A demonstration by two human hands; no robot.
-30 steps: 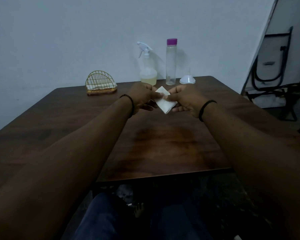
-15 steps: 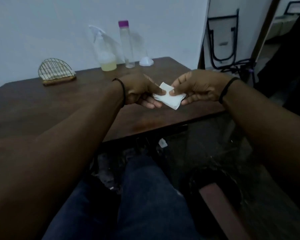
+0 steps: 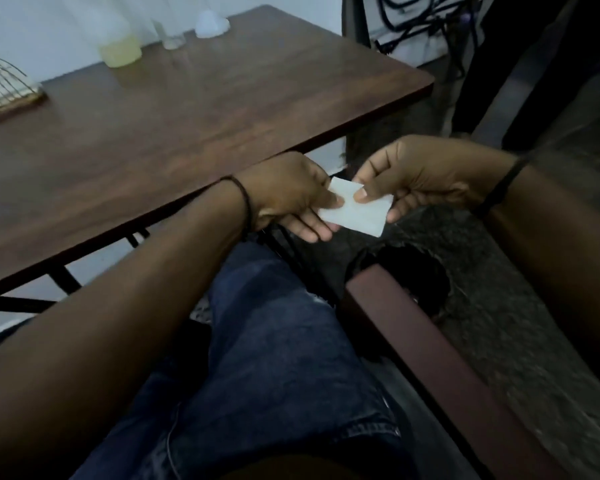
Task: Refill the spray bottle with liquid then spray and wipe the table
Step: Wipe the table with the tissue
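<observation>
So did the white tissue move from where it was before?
Yes. The tissue, pinched by the left hand and right hand, was over the table; now it is off its near edge, above the floor.

The spray bottle (image 3: pixel 120 46) at the far edge is cut off at the top; only its yellowish base shows. The wire holder (image 3: pixel 4 88) runs off the left edge. Everything is motion-blurred.

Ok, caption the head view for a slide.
Both hands, left hand and right hand, pinch a folded white tissue beside the table.
</observation>
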